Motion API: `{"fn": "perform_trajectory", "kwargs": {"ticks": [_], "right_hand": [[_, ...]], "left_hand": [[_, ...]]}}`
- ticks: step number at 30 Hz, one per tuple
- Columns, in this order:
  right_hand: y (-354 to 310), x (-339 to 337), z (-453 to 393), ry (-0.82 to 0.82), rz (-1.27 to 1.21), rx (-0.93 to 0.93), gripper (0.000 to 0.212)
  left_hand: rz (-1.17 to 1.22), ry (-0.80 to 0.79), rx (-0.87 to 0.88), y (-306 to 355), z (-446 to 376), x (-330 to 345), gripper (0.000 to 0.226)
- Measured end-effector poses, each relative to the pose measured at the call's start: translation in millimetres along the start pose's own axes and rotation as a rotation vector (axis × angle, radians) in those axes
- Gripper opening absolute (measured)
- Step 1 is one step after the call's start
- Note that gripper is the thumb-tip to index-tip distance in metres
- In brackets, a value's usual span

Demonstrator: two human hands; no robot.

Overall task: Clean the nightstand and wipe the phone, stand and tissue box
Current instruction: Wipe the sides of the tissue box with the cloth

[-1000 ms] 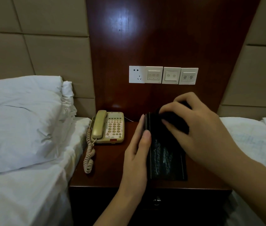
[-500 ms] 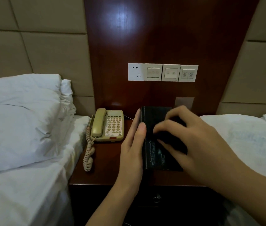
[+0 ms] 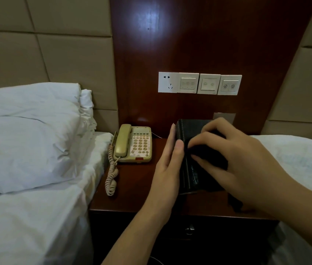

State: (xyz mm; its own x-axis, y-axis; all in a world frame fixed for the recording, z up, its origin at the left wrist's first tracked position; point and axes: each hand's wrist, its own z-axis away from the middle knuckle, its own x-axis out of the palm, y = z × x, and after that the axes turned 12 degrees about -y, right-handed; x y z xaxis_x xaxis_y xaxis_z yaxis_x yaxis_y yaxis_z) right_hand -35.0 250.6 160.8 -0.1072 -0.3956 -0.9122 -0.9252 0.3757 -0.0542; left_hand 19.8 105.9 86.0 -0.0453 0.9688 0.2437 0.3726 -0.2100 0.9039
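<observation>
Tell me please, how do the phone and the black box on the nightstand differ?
The phone is beige with a keypad and handset; the tissue box is black with pale stitching. No hand touches the phone; the left hand lies flat against the tissue box's side, and the right hand presses a dark cloth on its top. Both rest on the nightstand.

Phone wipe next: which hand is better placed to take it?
Right. The right hand already grips the dark cloth on the black box. The left hand is nearer the phone, but it lies flat against the box's side and holds no cloth.
</observation>
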Motion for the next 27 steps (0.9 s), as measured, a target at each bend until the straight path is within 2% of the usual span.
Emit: {"fn": "perform_trajectory", "kwargs": {"ticks": [3,6,13,18,20,24,27], "right_hand": [[6.7,3.4,-5.8,0.056,-0.063,0.077,0.029],[8.5,4.6,-4.8,0.064,-0.09,0.11,0.03],[-6.4,1.7,19.8,-0.158,-0.003,-0.059,0.025],[2.5,1.4,-4.8,0.035,-0.03,0.058,0.028],[-0.6,2.9,-3.5,0.014,-0.017,0.036,0.027],[-7.4,3.7,20.8,-0.176,0.033,-0.079,0.029],[3.3,0.7,24.5,-0.066,0.014,-0.016,0.024]], "left_hand": [[0.007,-0.086,-0.03,-5.0,0.8,-10.0,0.071],[0.006,-0.098,-0.017,-12.1,2.2,-8.2,0.071],[0.068,-0.053,-0.004,-12.5,-1.9,-11.5,0.066],[0.047,-0.046,-0.006,-10.0,-2.9,-10.1,0.066],[0.067,-0.042,-0.005,-10.9,-3.0,-11.9,0.063],[0.078,-0.066,-0.021,-8.8,-0.6,-15.2,0.069],[0.074,-0.06,-0.018,-9.6,-3.8,-13.8,0.066]]}}
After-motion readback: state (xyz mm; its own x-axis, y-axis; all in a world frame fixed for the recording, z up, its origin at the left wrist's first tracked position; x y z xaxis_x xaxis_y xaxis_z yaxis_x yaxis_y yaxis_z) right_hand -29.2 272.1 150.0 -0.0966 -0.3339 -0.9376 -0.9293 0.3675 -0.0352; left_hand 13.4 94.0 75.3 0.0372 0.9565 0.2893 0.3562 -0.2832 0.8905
